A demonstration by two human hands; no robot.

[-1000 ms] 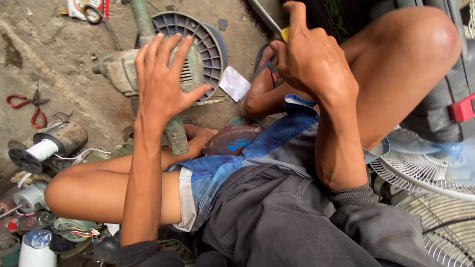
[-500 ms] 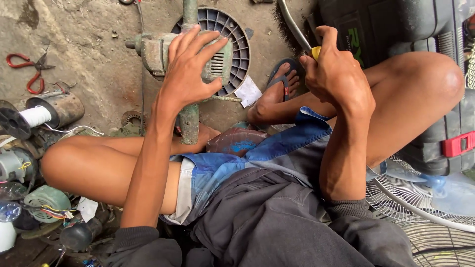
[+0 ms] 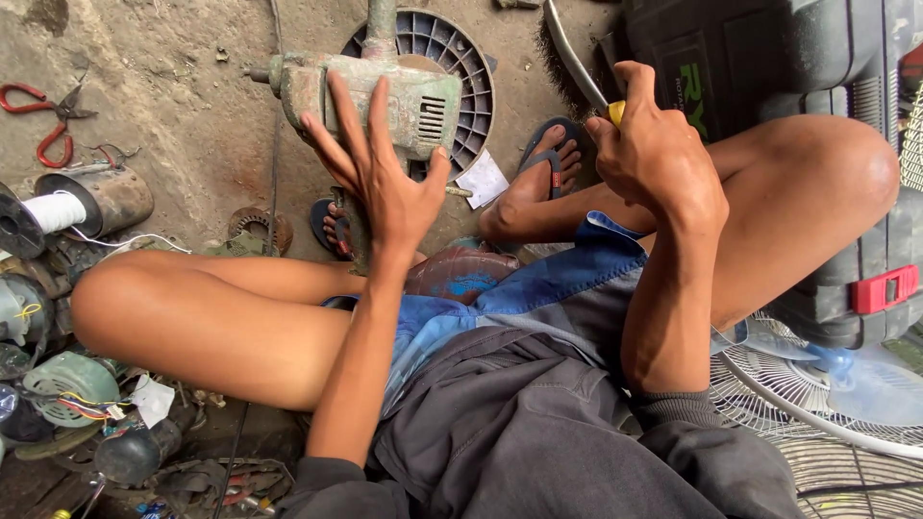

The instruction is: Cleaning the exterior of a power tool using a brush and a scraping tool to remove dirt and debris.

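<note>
The left hand (image 3: 385, 178) hovers with fingers spread open over the green motor housing (image 3: 370, 101), which lies at twelve o'clock on the concrete floor (image 3: 183, 106), against a round fan grille (image 3: 466, 58). The right hand (image 3: 659, 159), at one o'clock, is fisted around a yellow-handled tool (image 3: 601, 96). A dark case (image 3: 769, 58) crowds the right edge. Open floor lies at eleven o'clock, towards the red-handled scissors (image 3: 43, 111); a spool (image 3: 82, 207) and motor parts (image 3: 67, 389) clutter nine o'clock.
</note>
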